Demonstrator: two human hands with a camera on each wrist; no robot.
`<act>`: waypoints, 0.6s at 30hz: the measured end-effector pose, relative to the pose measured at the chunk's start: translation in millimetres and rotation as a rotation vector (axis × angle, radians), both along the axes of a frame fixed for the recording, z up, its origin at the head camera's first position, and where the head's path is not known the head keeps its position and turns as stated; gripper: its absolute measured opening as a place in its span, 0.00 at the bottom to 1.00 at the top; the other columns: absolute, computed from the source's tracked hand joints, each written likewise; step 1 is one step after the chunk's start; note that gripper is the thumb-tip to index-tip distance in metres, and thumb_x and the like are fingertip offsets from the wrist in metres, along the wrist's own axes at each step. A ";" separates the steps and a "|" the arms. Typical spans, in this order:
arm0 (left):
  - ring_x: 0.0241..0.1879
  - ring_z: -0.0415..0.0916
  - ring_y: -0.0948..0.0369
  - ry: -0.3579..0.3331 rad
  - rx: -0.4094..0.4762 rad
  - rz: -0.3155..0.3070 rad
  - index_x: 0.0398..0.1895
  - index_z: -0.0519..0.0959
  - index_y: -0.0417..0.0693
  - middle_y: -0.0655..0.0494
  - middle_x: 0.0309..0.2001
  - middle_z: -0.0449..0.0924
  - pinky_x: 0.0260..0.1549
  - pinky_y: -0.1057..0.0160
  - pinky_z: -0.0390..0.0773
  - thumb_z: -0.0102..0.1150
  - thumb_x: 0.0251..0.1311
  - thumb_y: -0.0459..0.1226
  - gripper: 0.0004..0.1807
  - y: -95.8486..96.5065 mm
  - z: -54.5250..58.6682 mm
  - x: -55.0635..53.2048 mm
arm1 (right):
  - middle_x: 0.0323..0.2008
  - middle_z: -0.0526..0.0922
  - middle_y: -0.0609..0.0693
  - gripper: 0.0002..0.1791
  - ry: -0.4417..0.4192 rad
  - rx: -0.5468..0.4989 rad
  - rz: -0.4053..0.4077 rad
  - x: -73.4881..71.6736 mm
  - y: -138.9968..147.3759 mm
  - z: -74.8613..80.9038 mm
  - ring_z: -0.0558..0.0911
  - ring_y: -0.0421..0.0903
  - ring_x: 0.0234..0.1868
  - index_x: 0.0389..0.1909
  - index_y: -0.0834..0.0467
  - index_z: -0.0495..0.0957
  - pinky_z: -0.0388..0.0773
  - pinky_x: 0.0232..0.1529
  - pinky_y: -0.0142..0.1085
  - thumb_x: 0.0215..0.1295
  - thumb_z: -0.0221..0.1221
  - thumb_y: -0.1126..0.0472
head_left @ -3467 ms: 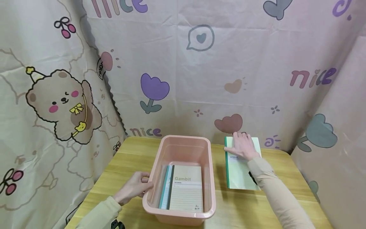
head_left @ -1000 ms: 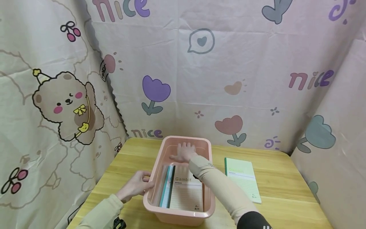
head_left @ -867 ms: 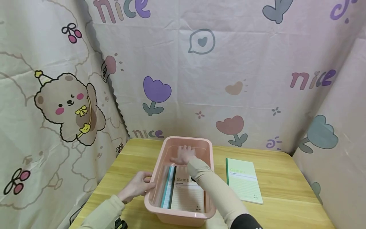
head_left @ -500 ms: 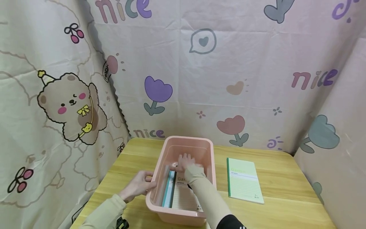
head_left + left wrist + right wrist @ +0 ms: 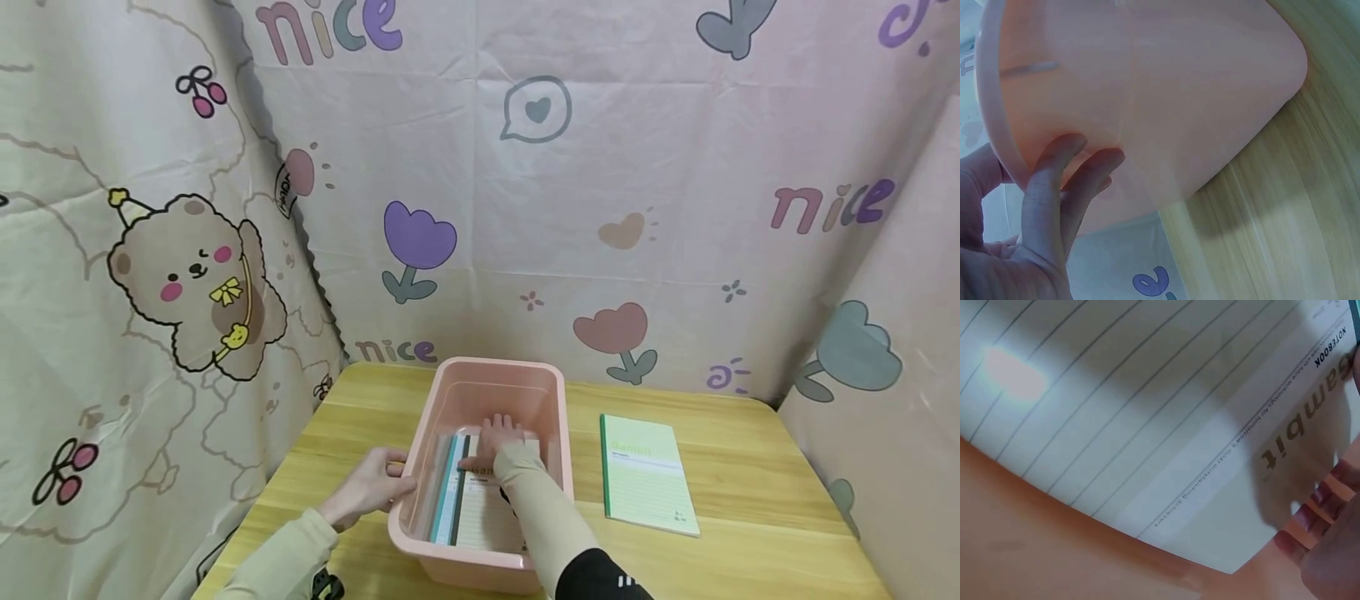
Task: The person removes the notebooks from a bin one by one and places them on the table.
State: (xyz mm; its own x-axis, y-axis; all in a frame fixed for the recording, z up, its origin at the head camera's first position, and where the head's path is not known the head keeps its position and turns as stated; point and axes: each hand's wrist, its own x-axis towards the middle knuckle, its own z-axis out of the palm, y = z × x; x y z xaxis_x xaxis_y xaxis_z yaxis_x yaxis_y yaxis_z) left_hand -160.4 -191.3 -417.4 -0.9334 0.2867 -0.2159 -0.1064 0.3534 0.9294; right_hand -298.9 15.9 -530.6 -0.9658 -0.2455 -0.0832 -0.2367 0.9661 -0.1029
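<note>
A pink plastic tub [image 5: 491, 367] stands on the wooden table, and my left hand [image 5: 366, 485] grips its left rim; in the left wrist view the fingers [image 5: 1044, 206] press against the tub's outer wall. Inside lies a cream notebook [image 5: 487, 517] with a dark spine and "Gambit" on its cover, beside a blue-spined notebook [image 5: 442, 500] that it partly covers. My right hand [image 5: 498, 442] reaches into the tub, holding the cream notebook near its far end. In the right wrist view the fingertips [image 5: 1291, 544] curl at that notebook's top edge; the thumb is mostly cut off.
To the right of the tub, a pale green notebook [image 5: 648, 479] lies flat on the wooden table [image 5: 757, 500]. A printed fabric curtain [image 5: 675, 167] hangs close behind the table and along both sides. The tub's far wall rises behind my right hand.
My right hand has gone from the green notebook into the tub and down onto the cream notebook. The green notebook lies nearer to me than at first. My left hand stays on the rim.
</note>
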 end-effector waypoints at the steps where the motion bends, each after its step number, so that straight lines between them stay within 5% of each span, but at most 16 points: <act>1: 0.38 0.88 0.48 0.000 -0.003 0.001 0.62 0.64 0.16 0.33 0.42 0.87 0.33 0.52 0.91 0.53 0.61 0.27 0.28 0.1 0.6 0.1 | 0.56 0.78 0.54 0.54 0.003 0.011 0.002 -0.7 -0.3 -1.1 0.74 0.50 0.53 0.58 0.56 0.73 0.77 0.62 0.48 0.39 0.65 0.19; 18: 0.36 0.88 0.49 0.014 0.008 0.006 0.63 0.63 0.15 0.31 0.42 0.86 0.32 0.53 0.91 0.53 0.61 0.27 0.29 -0.3 0.3 1.7 | 0.54 0.82 0.52 0.50 0.078 0.069 0.004 -2.7 -6.2 -7.7 0.77 0.50 0.51 0.52 0.52 0.77 0.77 0.57 0.49 0.37 0.64 0.18</act>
State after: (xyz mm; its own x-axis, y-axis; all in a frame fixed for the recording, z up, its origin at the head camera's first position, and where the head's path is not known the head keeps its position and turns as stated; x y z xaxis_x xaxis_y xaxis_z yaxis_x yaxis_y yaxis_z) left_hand -158.7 -191.6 -417.1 -0.9379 0.2830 -0.2007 -0.0957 0.3450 0.9337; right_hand -301.6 9.7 -538.3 -0.9690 -0.2458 -0.0244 -0.2454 0.9693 -0.0174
